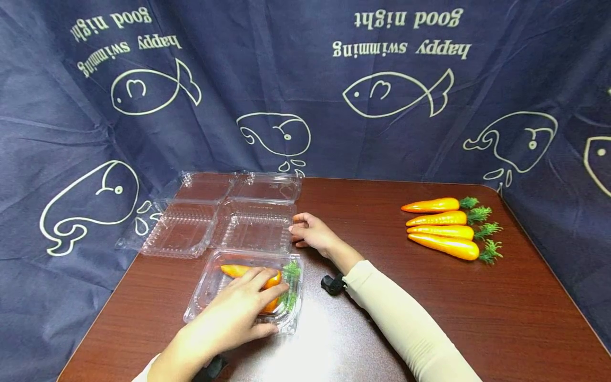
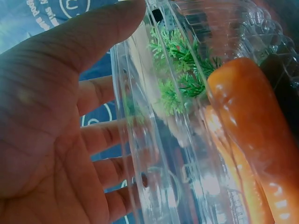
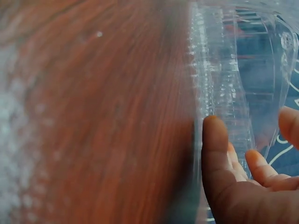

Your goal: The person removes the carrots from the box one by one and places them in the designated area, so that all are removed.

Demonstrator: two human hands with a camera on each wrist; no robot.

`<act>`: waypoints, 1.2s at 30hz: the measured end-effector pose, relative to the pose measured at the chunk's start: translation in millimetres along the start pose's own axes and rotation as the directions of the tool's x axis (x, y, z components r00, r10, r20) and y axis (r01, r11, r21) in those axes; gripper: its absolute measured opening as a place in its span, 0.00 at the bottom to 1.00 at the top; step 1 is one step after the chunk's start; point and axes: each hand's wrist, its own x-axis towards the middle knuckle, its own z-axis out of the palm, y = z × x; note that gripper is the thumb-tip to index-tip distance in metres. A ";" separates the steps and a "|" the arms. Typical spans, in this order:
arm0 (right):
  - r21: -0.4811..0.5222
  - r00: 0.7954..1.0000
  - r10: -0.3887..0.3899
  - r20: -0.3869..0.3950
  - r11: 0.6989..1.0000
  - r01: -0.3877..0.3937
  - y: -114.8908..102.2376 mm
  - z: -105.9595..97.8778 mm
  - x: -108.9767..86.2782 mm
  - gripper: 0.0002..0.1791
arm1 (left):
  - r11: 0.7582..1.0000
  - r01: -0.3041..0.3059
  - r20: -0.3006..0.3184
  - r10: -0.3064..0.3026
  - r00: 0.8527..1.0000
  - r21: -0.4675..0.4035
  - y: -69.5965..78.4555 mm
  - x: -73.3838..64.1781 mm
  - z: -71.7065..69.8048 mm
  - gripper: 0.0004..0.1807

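Note:
In the head view my left hand (image 1: 248, 302) rests on the lid of a clear plastic clamshell box (image 1: 205, 289), its fingers spread over the top. Orange carrots (image 2: 252, 107) with green leafy tops (image 1: 291, 270) lie inside, partly hidden by that hand. The left wrist view has the palm and fingers along the clear lid. My right hand (image 1: 312, 233) is at the right side of an open clear box (image 1: 255, 228) behind, its fingers loosely bent. Seen from the right wrist, thumb and fingers stand apart, fingertips right at the ribbed wall (image 3: 219, 84).
Another open clear box (image 1: 181, 228) stands to the left, its lid leaning back. Several more carrots (image 1: 444, 246) lie in a row at the right of the brown table (image 1: 363, 223). A dark blue printed curtain (image 1: 324, 95) hangs behind.

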 end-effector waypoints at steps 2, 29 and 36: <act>-0.004 1.000 0.001 0.009 1.000 -0.001 0.3 -2.1 -1.0 0.24 | 1.000 -0.004 0.008 0.004 1.000 -0.004 3.0 2.8 0.7 0.38; -0.010 0.997 -0.071 -0.004 0.997 0.071 2.9 -90.9 -68.4 0.27 | 0.990 -0.123 -0.037 0.126 0.991 0.073 55.0 54.5 26.4 0.38; -0.155 0.993 -0.095 0.074 0.982 0.105 -0.3 -104.4 -96.3 0.27 | 0.985 -0.138 -0.032 0.142 0.989 0.103 69.0 68.7 32.6 0.36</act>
